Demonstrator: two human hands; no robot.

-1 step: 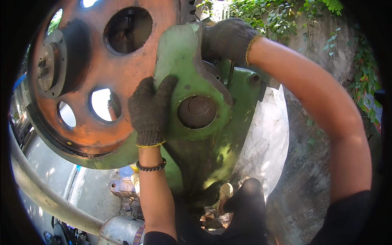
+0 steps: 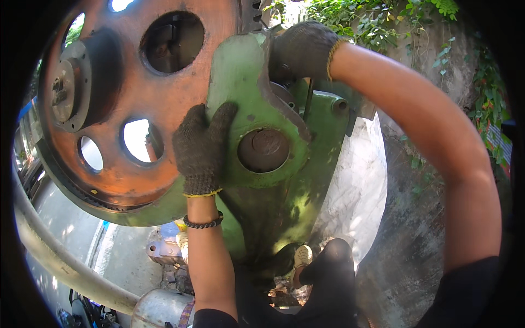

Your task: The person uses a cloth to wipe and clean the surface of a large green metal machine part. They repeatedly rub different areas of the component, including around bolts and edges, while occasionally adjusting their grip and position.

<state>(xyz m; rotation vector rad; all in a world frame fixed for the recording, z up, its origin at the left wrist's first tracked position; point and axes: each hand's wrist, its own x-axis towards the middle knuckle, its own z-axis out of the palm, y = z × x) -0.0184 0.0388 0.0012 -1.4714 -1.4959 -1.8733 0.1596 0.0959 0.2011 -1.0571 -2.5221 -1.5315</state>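
Observation:
My left hand (image 2: 201, 145), in a dark knitted glove with a yellow cuff, lies against the green metal guard plate (image 2: 238, 76) beside a large orange-brown gear wheel (image 2: 123, 104). Its thumb is stretched apart from the other fingers, and nothing is seen in it. Reaching over the plate's dark, uneven edge, my gloved right hand (image 2: 306, 48) is at the upper right of the guard. The fingers of that hand are hidden behind the plate. Below it, part of a dark rounded piece and a thin upright rod (image 2: 309, 98) show in the gap.
A protruding hub (image 2: 68, 90) stands out from the wheel. The green machine frame (image 2: 306, 186) drops toward my feet. A pale curved pipe (image 2: 65, 268) runs along the lower left to a metal cylinder (image 2: 161, 309). A stained wall (image 2: 418, 240) with vines rises at right.
My right hand and forearm have shifted very slightly upward at the plate's edge. The left hand rests in practically the same place.

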